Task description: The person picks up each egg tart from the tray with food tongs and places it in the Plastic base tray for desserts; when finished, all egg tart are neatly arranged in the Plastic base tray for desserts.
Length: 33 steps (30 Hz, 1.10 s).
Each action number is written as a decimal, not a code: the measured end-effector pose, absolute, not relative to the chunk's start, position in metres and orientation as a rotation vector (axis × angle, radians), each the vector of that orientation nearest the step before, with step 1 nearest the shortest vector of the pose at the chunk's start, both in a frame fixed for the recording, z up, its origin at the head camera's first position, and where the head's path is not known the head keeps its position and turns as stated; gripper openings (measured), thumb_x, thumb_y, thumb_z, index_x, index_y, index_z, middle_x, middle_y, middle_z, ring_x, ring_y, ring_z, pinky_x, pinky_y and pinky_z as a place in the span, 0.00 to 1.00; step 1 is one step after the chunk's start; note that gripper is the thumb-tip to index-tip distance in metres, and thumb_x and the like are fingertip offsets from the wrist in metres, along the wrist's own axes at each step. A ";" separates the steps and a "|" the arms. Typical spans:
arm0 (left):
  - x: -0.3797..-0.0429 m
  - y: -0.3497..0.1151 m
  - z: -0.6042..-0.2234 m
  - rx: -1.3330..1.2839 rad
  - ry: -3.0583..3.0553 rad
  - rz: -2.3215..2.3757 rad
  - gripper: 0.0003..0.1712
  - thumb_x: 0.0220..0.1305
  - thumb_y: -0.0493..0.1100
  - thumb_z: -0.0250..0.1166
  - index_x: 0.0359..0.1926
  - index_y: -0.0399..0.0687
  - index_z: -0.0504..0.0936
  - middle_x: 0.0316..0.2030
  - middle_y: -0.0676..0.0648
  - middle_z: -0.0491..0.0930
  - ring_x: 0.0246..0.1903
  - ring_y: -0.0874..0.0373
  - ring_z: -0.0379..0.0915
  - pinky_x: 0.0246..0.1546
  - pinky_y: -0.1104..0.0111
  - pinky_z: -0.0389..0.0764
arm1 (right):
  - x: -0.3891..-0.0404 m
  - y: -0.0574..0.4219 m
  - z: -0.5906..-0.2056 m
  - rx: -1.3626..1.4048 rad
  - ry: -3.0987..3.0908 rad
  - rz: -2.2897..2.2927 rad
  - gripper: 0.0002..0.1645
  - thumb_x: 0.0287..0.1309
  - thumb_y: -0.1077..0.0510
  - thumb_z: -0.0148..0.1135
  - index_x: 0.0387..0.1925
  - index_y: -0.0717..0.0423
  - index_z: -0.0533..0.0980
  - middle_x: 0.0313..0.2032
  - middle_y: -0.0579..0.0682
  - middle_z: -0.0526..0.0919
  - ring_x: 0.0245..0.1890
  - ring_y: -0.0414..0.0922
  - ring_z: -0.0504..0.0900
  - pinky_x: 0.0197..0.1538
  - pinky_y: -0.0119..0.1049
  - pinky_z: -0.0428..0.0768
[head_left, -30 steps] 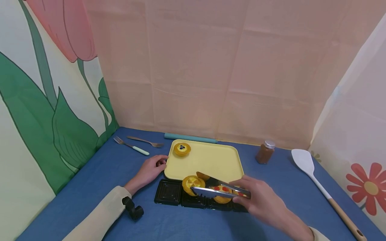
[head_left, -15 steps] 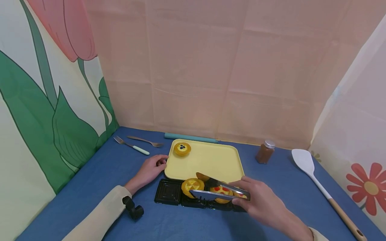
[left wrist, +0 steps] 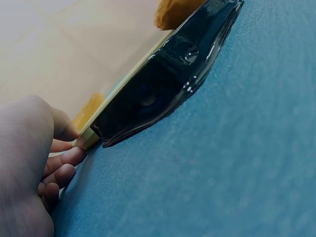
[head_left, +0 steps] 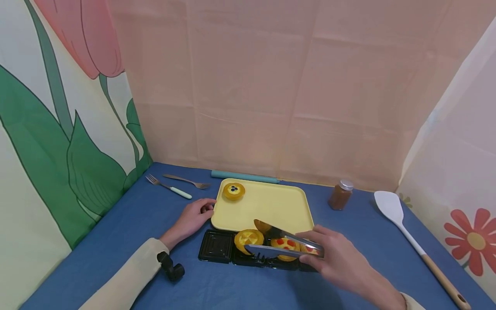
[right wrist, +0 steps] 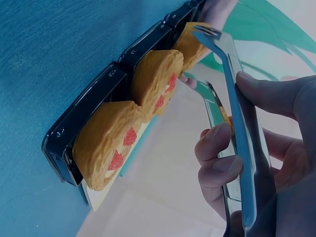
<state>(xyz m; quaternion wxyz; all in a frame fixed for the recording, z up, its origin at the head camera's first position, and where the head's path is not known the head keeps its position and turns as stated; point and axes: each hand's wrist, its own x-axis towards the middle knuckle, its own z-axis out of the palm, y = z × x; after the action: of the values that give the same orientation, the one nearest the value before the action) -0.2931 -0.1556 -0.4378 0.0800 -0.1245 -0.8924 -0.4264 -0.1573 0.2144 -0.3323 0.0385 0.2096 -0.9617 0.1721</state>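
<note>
A right hand (head_left: 336, 257) grips tongs (head_left: 277, 252) — tips spread slightly wider than 1 second ago — at a yellow-topped tart (head_left: 248, 238) in a black container (head_left: 216, 246), seemingly leaving it unpinched, while the left hand (head_left: 196, 215) pinches the edge of a yellow tray (head_left: 267, 202).

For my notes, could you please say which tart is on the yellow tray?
The tart with dark dots; the other three tarts sit in the black compartments.

Metal tongs (head_left: 279, 251) | in right hand (head_left: 337, 256), arms spread, over black container (head_left: 215, 248) | yellow-topped tart (head_left: 248, 237) | face up, second compartment from left | pale-yellow tray (head_left: 267, 206) | flat behind container
</note>
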 end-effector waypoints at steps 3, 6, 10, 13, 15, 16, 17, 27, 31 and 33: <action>-0.293 -0.156 -0.438 -0.375 -2.666 -1.281 0.20 0.68 0.37 0.61 0.60 0.39 0.80 0.38 0.49 0.78 0.35 0.56 0.70 0.40 0.61 0.72 | -0.157 0.216 -0.330 0.651 -2.951 0.557 0.25 0.53 0.52 0.77 0.54 0.43 0.83 0.38 0.38 0.77 0.24 0.35 0.71 0.28 0.30 0.73; -0.292 -0.156 -0.438 -0.380 -2.662 -1.285 0.20 0.69 0.37 0.61 0.60 0.39 0.80 0.38 0.49 0.78 0.35 0.56 0.70 0.40 0.61 0.72 | -0.157 0.217 -0.329 0.654 -2.941 0.570 0.26 0.53 0.51 0.77 0.55 0.43 0.83 0.37 0.37 0.76 0.26 0.35 0.72 0.29 0.30 0.74; -0.292 -0.156 -0.438 -0.376 -2.663 -1.285 0.20 0.69 0.36 0.61 0.60 0.38 0.80 0.38 0.49 0.78 0.35 0.56 0.70 0.40 0.61 0.72 | -0.159 0.217 -0.327 0.650 -2.933 0.610 0.26 0.55 0.50 0.76 0.56 0.43 0.82 0.37 0.38 0.76 0.25 0.35 0.72 0.29 0.30 0.75; -0.292 -0.156 -0.438 -0.370 -2.665 -1.283 0.20 0.68 0.37 0.61 0.60 0.38 0.80 0.38 0.49 0.78 0.35 0.56 0.70 0.40 0.61 0.72 | -0.161 0.216 -0.326 0.642 -2.916 0.628 0.25 0.55 0.51 0.76 0.56 0.43 0.82 0.36 0.39 0.75 0.24 0.35 0.72 0.27 0.30 0.75; -0.292 -0.156 -0.437 -0.369 -2.668 -1.276 0.20 0.68 0.37 0.61 0.60 0.39 0.80 0.38 0.49 0.78 0.35 0.56 0.70 0.40 0.61 0.72 | -0.161 0.215 -0.326 0.636 -2.893 0.623 0.26 0.55 0.52 0.76 0.56 0.43 0.82 0.35 0.39 0.75 0.24 0.35 0.72 0.26 0.30 0.74; -0.292 -0.155 -0.437 -0.369 -2.668 -1.275 0.20 0.68 0.37 0.61 0.60 0.39 0.80 0.38 0.49 0.78 0.35 0.56 0.70 0.40 0.61 0.72 | -0.162 0.214 -0.327 0.630 -2.879 0.614 0.26 0.54 0.52 0.77 0.56 0.43 0.82 0.35 0.39 0.75 0.24 0.35 0.71 0.26 0.30 0.74; -0.292 -0.155 -0.437 -0.370 -2.666 -1.278 0.20 0.68 0.37 0.62 0.60 0.39 0.80 0.38 0.49 0.78 0.34 0.56 0.70 0.40 0.61 0.72 | -0.162 0.213 -0.327 0.622 -2.866 0.607 0.26 0.54 0.52 0.77 0.56 0.44 0.82 0.34 0.39 0.74 0.24 0.35 0.71 0.26 0.30 0.73; -0.292 -0.156 -0.438 -0.380 -2.658 -1.282 0.20 0.68 0.37 0.61 0.60 0.39 0.80 0.38 0.49 0.78 0.34 0.56 0.70 0.39 0.61 0.72 | -0.173 0.204 -0.329 0.568 -2.779 0.617 0.27 0.52 0.53 0.79 0.55 0.48 0.83 0.37 0.43 0.78 0.27 0.38 0.72 0.24 0.31 0.73; -0.292 -0.156 -0.438 -0.379 -2.660 -1.284 0.20 0.68 0.37 0.61 0.60 0.39 0.80 0.38 0.49 0.78 0.35 0.56 0.71 0.40 0.61 0.72 | -0.182 0.201 -0.331 0.586 -2.745 0.565 0.27 0.52 0.53 0.79 0.55 0.50 0.83 0.37 0.46 0.79 0.25 0.38 0.70 0.22 0.32 0.70; -0.292 -0.156 -0.438 -0.377 -2.660 -1.284 0.20 0.69 0.37 0.61 0.60 0.39 0.80 0.38 0.49 0.78 0.35 0.56 0.71 0.41 0.61 0.72 | -0.186 0.199 -0.332 0.589 -2.739 0.545 0.27 0.52 0.52 0.79 0.55 0.50 0.83 0.37 0.47 0.79 0.24 0.38 0.70 0.21 0.32 0.69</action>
<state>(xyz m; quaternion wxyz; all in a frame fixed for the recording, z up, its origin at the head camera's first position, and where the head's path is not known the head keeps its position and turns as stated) -0.2923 -0.1556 -0.4383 0.0819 -0.1261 -0.8903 -0.4298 -0.1863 0.1992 -0.3316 0.1434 0.2041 -0.9498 0.1889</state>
